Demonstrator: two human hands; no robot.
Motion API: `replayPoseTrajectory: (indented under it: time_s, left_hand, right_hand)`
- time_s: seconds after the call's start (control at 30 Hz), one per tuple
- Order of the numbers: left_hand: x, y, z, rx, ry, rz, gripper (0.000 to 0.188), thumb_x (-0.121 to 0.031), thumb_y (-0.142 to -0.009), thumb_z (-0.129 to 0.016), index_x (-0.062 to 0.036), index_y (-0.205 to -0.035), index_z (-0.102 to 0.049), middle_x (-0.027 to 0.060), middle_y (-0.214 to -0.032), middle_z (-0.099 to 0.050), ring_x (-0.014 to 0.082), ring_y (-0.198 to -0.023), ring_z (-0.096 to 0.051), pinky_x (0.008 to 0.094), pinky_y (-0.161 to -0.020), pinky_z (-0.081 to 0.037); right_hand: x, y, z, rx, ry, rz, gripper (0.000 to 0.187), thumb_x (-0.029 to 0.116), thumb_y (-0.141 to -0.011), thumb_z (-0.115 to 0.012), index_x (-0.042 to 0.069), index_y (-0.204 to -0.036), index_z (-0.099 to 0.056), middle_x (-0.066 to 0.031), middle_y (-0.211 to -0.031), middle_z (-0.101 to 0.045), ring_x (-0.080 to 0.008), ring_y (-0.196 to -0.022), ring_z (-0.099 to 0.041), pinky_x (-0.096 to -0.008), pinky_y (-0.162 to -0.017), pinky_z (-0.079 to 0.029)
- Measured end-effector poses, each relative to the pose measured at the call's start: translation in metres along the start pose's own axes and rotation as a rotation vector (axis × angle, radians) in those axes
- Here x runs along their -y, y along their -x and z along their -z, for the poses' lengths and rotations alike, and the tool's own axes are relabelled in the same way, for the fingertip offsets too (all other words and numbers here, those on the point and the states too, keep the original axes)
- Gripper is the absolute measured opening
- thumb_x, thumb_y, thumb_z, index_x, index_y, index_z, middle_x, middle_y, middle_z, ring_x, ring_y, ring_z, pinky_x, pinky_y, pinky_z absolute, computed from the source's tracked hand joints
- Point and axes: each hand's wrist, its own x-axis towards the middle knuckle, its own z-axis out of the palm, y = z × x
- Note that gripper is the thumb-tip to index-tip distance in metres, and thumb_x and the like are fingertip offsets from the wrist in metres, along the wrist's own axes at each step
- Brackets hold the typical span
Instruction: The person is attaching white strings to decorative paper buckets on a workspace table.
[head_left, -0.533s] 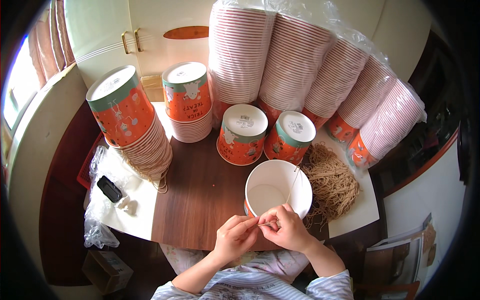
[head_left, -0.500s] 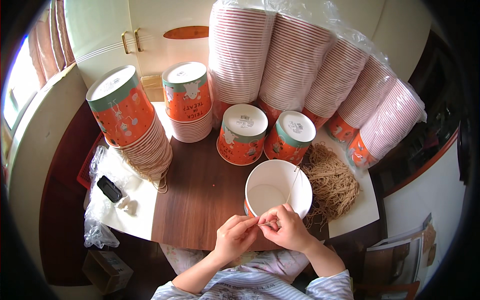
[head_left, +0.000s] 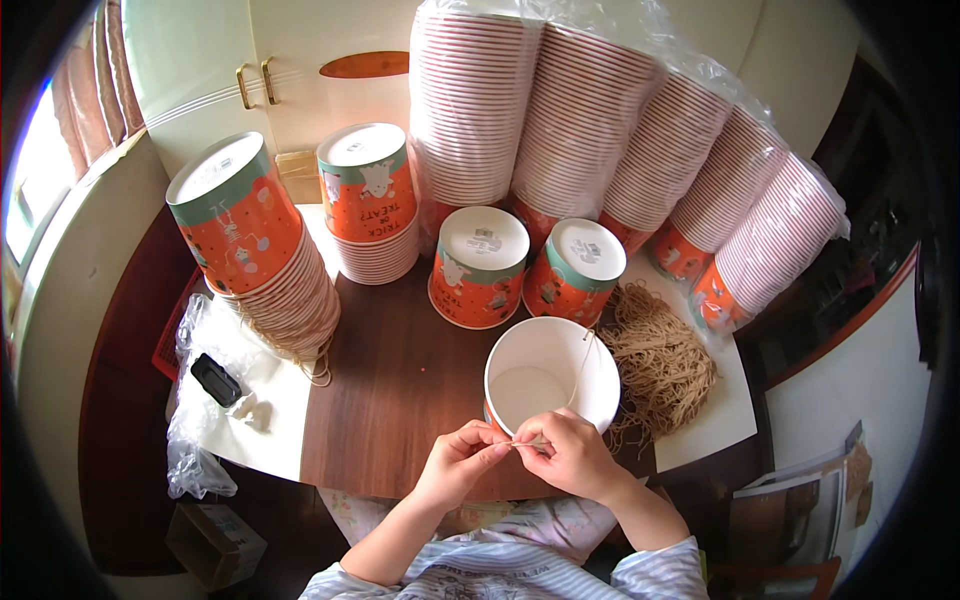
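Observation:
A white-lined orange paper bucket [head_left: 533, 390] stands upright at the table's near edge, its mouth facing me. A thin tan cord [head_left: 577, 375] passes through a hole near its far right rim and runs down across the inside. My left hand [head_left: 462, 460] and my right hand [head_left: 568, 452] meet at the bucket's near rim, each closed in a pinch on the cord. A short stretch of cord shows between the fingertips. Whether a knot is in it cannot be made out. To the right of the bucket lies a heap of loose tan cords [head_left: 660, 370].
Two upturned orange-and-green buckets [head_left: 480, 268] stand just behind. Bagged stacks of nested buckets [head_left: 580, 120] line the back right. Further stacks [head_left: 250, 230] stand at left, one draped with cords. A black plastic case [head_left: 215, 380] and clear plastic wrap [head_left: 195, 440] lie at the left edge.
My left fingers have shifted slightly and now pinch the cord close to my right fingertips. The whole view has moved a little; the bucket stands in the same place.

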Motion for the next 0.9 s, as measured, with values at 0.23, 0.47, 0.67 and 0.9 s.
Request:
replayPoseTrajectory:
  time_s: [0.23, 0.47, 0.67, 0.9]
  left_hand:
    - [-0.002, 0.002, 0.008, 0.058, 0.309, 0.266, 0.008, -0.009, -0.086, -0.058, -0.0026, -0.089, -0.06, -0.0018, -0.085, -0.056, 0.0024, -0.067, -0.045, 0.0159, -0.055, -0.035]
    - [-0.003, 0.002, 0.008, 0.062, 0.329, 0.326, 0.01, -0.01, -0.087, -0.056, -0.0031, -0.092, -0.061, -0.0029, -0.084, -0.056, 0.0011, -0.063, -0.042, 0.0155, -0.053, -0.032]
    - [-0.007, -0.001, 0.01, 0.137, -0.107, -0.008, 0.018, 0.002, -0.083, -0.052, -0.0012, -0.097, -0.062, 0.0025, -0.088, -0.055, 0.0079, -0.071, -0.048, 0.0193, -0.059, -0.038]
    - [-0.018, -0.002, -0.001, 0.187, -0.704, -0.288, 0.018, 0.001, -0.075, -0.062, -0.0036, -0.092, -0.064, 0.0068, -0.086, -0.053, 0.0171, -0.082, -0.054, 0.0268, -0.069, -0.046]
  right_hand:
    - [0.007, -0.002, 0.003, 0.029, -0.028, 0.031, 0.021, 0.004, -0.068, -0.068, 0.011, -0.086, -0.06, -0.001, -0.077, -0.056, -0.0168, -0.061, -0.059, -0.0286, -0.051, -0.049]
    - [0.0, 0.0, 0.0, -0.008, 0.037, 0.148, 0.017, 0.006, -0.07, -0.069, 0.012, -0.085, -0.064, 0.0002, -0.077, -0.056, -0.0149, -0.061, -0.059, -0.0278, -0.05, -0.049]
    - [0.003, 0.004, 0.001, -0.033, 0.129, 0.183, 0.013, 0.007, -0.07, -0.068, 0.009, -0.079, -0.06, 0.0001, -0.077, -0.055, -0.0147, -0.061, -0.059, -0.0279, -0.05, -0.048]
    - [0.014, 0.022, 0.0, -0.088, 0.289, 0.176, 0.011, 0.011, -0.072, -0.067, 0.008, -0.079, -0.059, -0.0002, -0.077, -0.053, -0.013, -0.062, -0.058, -0.0262, -0.051, -0.047]
